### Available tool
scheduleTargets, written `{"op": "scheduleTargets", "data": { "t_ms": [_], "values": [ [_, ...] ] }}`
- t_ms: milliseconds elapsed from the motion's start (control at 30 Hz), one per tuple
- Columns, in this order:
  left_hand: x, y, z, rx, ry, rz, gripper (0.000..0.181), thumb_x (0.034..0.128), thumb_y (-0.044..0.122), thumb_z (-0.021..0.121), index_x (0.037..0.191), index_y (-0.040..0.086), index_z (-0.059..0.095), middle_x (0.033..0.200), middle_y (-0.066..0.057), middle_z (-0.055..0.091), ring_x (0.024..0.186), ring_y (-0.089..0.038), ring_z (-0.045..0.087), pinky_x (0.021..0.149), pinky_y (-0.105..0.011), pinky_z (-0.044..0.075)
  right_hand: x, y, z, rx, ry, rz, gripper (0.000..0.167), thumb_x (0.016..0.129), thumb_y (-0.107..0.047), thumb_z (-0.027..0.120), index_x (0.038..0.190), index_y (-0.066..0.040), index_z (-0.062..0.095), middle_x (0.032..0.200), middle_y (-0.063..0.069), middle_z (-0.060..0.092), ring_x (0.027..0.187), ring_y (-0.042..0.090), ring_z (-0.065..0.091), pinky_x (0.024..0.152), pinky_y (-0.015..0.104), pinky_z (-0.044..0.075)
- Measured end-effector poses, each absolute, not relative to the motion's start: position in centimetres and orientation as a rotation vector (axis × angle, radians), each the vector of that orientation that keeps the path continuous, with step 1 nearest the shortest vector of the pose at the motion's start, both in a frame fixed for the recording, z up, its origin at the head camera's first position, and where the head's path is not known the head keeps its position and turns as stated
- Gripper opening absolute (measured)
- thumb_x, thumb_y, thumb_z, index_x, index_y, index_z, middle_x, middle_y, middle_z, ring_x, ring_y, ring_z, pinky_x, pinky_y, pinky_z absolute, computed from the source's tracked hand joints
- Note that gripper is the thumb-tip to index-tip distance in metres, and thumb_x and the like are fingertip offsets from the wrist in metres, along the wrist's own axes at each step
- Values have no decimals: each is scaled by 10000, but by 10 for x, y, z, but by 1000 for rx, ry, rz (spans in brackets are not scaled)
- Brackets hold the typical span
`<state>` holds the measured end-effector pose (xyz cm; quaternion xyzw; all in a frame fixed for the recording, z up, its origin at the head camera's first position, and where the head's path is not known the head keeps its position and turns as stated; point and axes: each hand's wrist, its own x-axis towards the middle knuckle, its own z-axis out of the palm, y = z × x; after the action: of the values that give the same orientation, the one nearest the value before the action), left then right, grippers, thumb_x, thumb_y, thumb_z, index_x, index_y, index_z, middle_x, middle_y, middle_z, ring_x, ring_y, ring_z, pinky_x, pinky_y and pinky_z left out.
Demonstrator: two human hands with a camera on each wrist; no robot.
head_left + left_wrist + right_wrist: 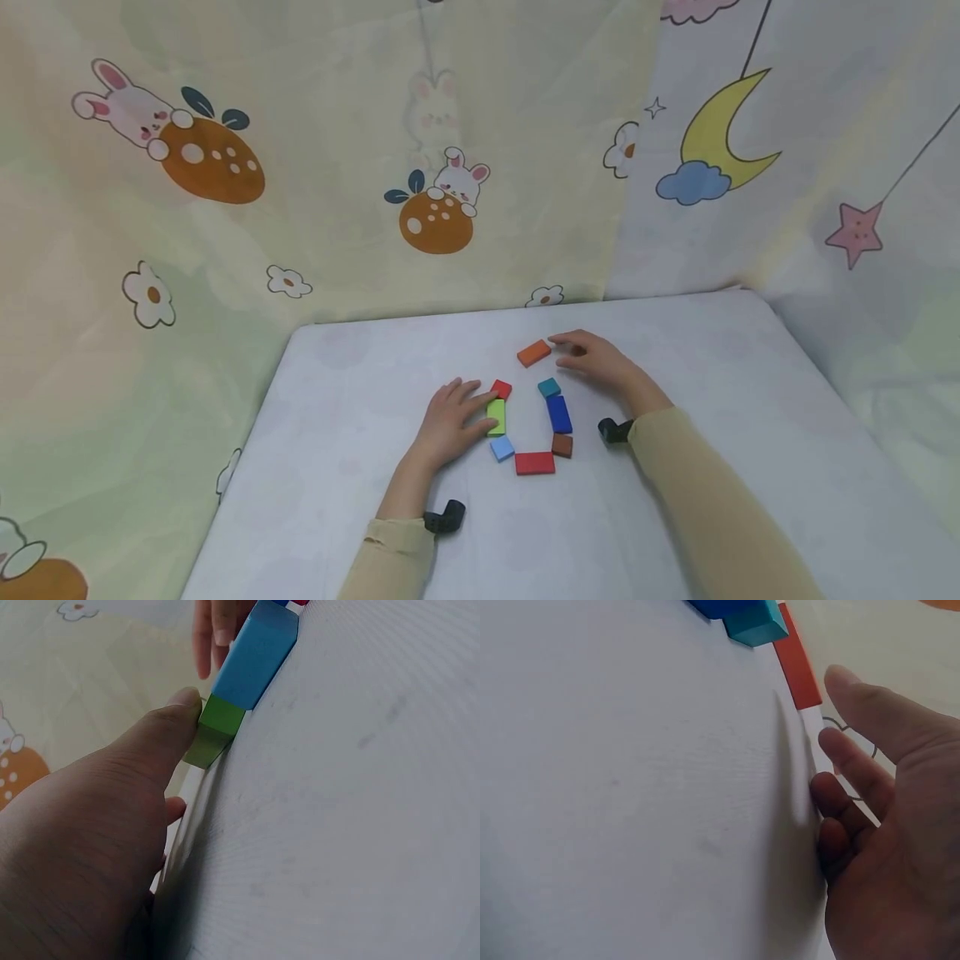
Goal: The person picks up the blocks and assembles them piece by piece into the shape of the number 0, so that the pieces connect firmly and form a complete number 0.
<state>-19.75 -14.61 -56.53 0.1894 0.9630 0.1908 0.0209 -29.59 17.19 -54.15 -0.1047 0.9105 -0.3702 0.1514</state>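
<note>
Several small coloured blocks form a rough ring on the white table. My left hand (444,423) lies at the ring's left side with fingers spread; its thumb touches the green block (496,417). Its forefinger reaches the small red block (502,389). In the left wrist view the thumb is against the green block (216,729), beside the light blue block (256,656). My right hand (596,360) holds nothing, its thumb and fingers parted just right of the orange block (534,353). A gap shows between that hand (900,802) and the orange block (798,664) in the right wrist view.
On the ring's right side lie a teal block (549,387), a dark blue block (559,414) and a brown block (562,446). A long red block (535,463) lies at the near side. Behind the table (360,358) hangs a patterned cloth (330,167).
</note>
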Motion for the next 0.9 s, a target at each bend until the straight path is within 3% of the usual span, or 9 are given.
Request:
{"op": "scheduleTargets", "data": {
  "t_ms": [500,900],
  "values": [
    [-199,-145,-569,584,2973,603,558,921,623,548,1448,477,433,1569,60,389,1514,-272,224,1223,-530,213,-319,153,-533,-358,2588,-944,492,940,-312,670,1414,-296,540,1326,65,555,1247,285,498,1074,521,441],
    [-199,-147,-568,602,2987,560,564,924,622,541,1453,458,438,1562,46,398,1504,-273,244,1226,-510,216,-328,154,-546,-331,2620,-954,359,952,-313,657,1307,-288,615,1293,42,577,1224,277,506,1067,513,449]
  ]
}}
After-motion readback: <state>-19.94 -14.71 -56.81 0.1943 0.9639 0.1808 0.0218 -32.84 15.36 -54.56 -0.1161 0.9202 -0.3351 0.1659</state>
